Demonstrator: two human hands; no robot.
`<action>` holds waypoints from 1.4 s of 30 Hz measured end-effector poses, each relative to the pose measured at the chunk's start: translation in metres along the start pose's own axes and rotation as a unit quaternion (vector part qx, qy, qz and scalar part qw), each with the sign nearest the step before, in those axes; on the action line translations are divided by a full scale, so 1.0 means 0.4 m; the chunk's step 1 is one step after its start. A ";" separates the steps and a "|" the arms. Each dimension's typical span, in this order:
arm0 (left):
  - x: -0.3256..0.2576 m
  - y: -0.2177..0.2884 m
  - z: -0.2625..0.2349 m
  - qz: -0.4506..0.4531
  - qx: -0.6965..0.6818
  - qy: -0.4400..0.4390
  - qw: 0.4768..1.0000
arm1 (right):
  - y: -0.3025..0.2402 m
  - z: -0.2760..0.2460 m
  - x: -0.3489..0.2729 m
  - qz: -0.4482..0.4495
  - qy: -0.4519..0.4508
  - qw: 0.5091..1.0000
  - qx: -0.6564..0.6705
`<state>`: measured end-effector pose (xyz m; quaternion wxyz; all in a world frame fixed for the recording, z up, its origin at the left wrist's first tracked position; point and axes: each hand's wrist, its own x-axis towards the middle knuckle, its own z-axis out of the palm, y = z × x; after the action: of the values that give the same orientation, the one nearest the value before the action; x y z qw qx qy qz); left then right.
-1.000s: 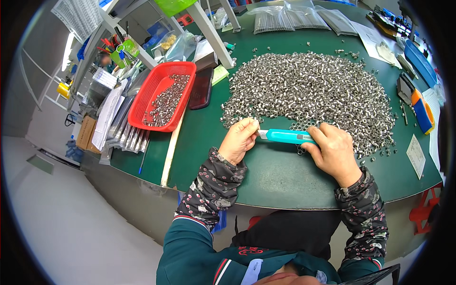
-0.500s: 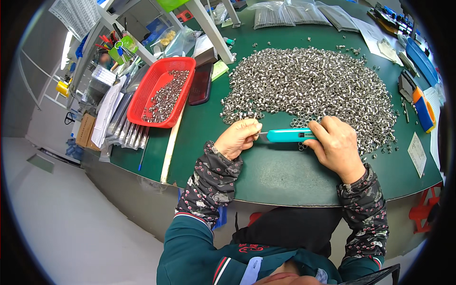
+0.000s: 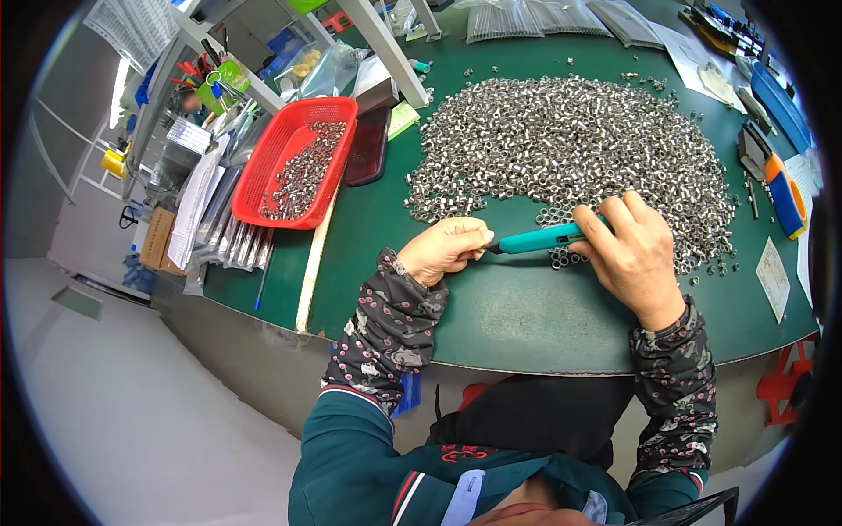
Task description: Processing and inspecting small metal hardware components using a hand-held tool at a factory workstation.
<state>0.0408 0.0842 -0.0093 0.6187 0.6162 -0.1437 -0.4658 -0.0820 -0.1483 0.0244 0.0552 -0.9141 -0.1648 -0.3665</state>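
A teal utility knife (image 3: 542,238) is gripped in my right hand (image 3: 638,259), its blade end pointing left. My left hand (image 3: 445,249) is closed in a pinch right at that blade end. Whatever sits between those fingertips is too small and covered to make out. Just beyond both hands spreads a big heap of small silver metal rings (image 3: 570,131) on the green tabletop (image 3: 526,320). Some of the rings lie in a single layer under and beside the knife.
To the left stands a red plastic basket (image 3: 248,187) partly filled with similar metal pieces, with a dark phone (image 3: 368,149) beside it. A wooden strip (image 3: 313,272) lies near the basket. At the right are an orange-and-blue tool (image 3: 787,200) and a paper label (image 3: 773,279).
The knife has tilted, its right end rising away from me. My right hand has turned and shifted slightly right with it. My left hand stays pinched at the blade end.
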 end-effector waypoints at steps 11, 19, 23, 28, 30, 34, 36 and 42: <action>0.001 0.005 0.013 -0.002 0.071 0.004 0.997 | -0.001 -0.009 -0.002 -0.072 0.051 0.991 -0.097; 0.006 -0.009 0.003 0.091 -0.016 0.065 0.994 | 0.004 0.001 -0.001 0.003 0.039 0.998 -0.056; 0.015 -0.017 0.009 0.161 -0.132 0.083 0.974 | 0.008 0.026 -0.023 0.128 0.004 0.990 0.066; 0.015 -0.023 0.005 0.209 -0.176 0.073 0.959 | -0.009 0.039 -0.029 0.233 -0.071 0.954 0.177; 0.019 -0.027 0.005 0.211 -0.174 0.082 0.958 | -0.010 0.044 -0.031 0.249 -0.097 0.943 0.198; 0.026 -0.034 0.003 0.255 -0.190 0.051 0.947 | -0.013 0.042 -0.027 0.277 -0.146 0.918 0.243; 0.028 -0.035 0.005 0.261 -0.198 0.036 0.944 | -0.013 0.042 -0.027 0.275 -0.150 0.917 0.246; 0.031 -0.038 0.011 0.292 -0.193 0.031 0.936 | -0.014 0.045 -0.027 0.274 -0.157 0.913 0.260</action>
<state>0.0380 0.0752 -0.0268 0.8386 0.4299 -0.2056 -0.2641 -0.0793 -0.1419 0.0038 0.3623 -0.9226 -0.0038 -0.1326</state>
